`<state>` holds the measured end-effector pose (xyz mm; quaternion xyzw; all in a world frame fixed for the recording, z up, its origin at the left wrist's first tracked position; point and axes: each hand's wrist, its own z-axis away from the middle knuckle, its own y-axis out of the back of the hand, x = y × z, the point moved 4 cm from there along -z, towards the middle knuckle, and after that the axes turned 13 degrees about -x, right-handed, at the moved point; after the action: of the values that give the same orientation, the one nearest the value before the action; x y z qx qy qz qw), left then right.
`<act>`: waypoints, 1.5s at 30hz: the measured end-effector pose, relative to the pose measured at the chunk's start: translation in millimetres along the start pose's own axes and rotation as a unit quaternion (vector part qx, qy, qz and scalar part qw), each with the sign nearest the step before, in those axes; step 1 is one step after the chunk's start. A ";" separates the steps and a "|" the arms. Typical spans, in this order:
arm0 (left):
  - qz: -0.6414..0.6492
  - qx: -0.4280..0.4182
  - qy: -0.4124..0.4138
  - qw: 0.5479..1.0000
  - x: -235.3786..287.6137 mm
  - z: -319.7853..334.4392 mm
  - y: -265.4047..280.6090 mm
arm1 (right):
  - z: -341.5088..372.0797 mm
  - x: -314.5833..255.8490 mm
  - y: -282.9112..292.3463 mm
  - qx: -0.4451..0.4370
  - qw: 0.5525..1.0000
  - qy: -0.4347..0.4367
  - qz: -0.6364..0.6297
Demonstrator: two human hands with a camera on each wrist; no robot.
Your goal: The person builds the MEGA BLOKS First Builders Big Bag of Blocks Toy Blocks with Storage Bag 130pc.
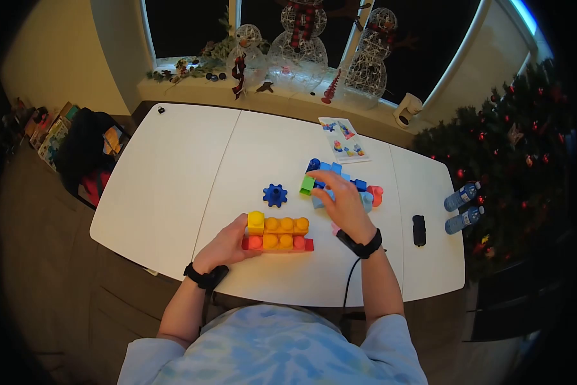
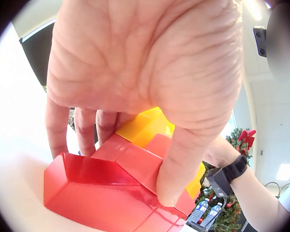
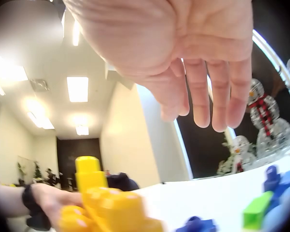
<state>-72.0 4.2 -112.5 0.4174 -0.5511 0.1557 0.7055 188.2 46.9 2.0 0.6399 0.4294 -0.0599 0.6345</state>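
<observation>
The built stack of red, orange and yellow plastic studded blocks (image 1: 277,241) sits on the near part of the white table (image 1: 160,186), its long axis running left to right. The left hand (image 1: 227,246) grips its left end, thumb on the near side and fingers on the far side. The right hand (image 1: 345,200) hangs farther away and to the right, above the table, its fingers loosely extended, parted from the thumb and holding nothing. The small bright-green plastic block (image 1: 307,185) lies below, near those fingertips, at the left edge of the cluster of dark- and light-blue plastic blocks (image 1: 360,185); the right hand is clearly nearer to it. The dark-blue plastic gear (image 1: 275,195) lies just beyond the stack, left of the green block.
</observation>
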 end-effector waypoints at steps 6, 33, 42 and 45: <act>-0.011 -0.011 0.040 0.999 -5.0 -4.8 1.3 | -15.9 104.4 6.9 -0.050 0.990 -0.040 0.122; 0.019 0.083 -0.054 0.995 18.5 -5.3 19.9 | -44.8 98.4 6.8 -0.104 0.974 -0.014 0.200; 0.029 0.073 -0.047 0.996 24.9 -5.8 19.5 | -2.5 -27.7 -29.5 -0.106 0.988 0.032 -0.107; 0.035 0.076 -0.038 0.996 27.0 -5.1 20.6 | -3.8 -22.0 -48.4 -0.100 0.991 0.053 -0.066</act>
<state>-73.4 14.0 -79.6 0.4560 -0.5781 0.2064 0.6444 142.5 31.3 -20.4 0.5461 0.5075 -0.0242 0.6660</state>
